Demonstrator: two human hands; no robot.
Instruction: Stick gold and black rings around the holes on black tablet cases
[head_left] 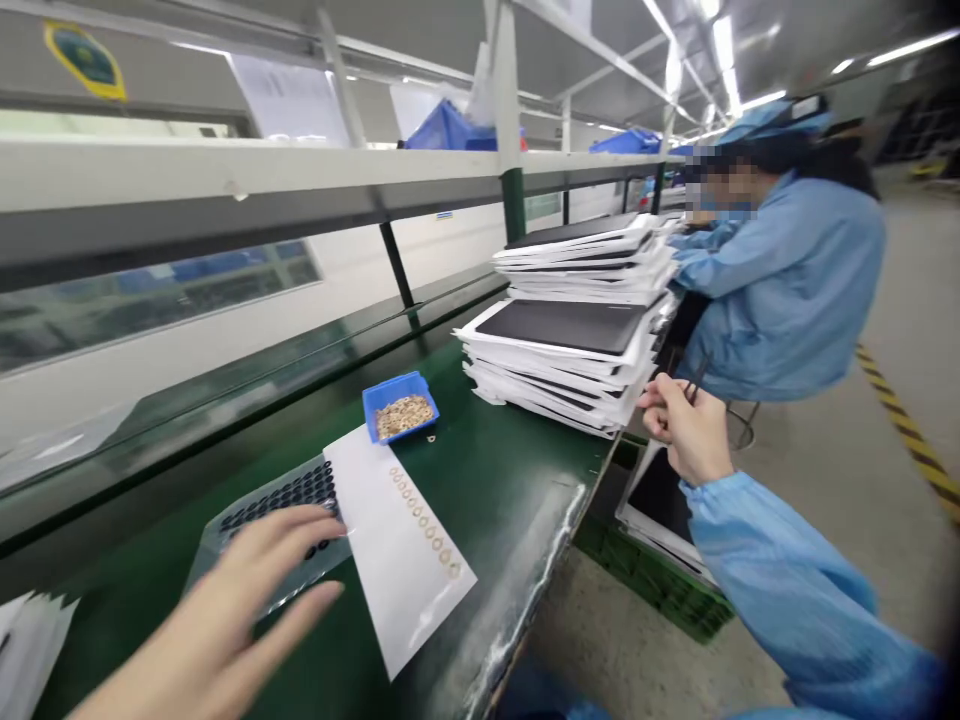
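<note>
My left hand [255,590] is open, fingers spread, over a clear sheet of black round pieces [281,500] on the green bench. Beside that sheet lies a white paper strip [379,560] bearing a row of small gold-coloured rings [424,515]. A small blue tray [367,408] at the strip's far end holds a heap of similar small rings [405,416]. Out past the bench's right edge, my right hand [694,430] is closed around dark tweezers [697,378], whose thin ends rise above the fingers. Whether anything sits between the tweezer tips cannot be made out.
Tall stacks of dark panels between white sheets [555,365] stand farther along the bench. Below its edge, a green crate [660,590] holds more panels. A shelf [262,175] runs overhead. A person in blue workwear [795,290] sits beyond. White sheets [30,650] lie bottom left.
</note>
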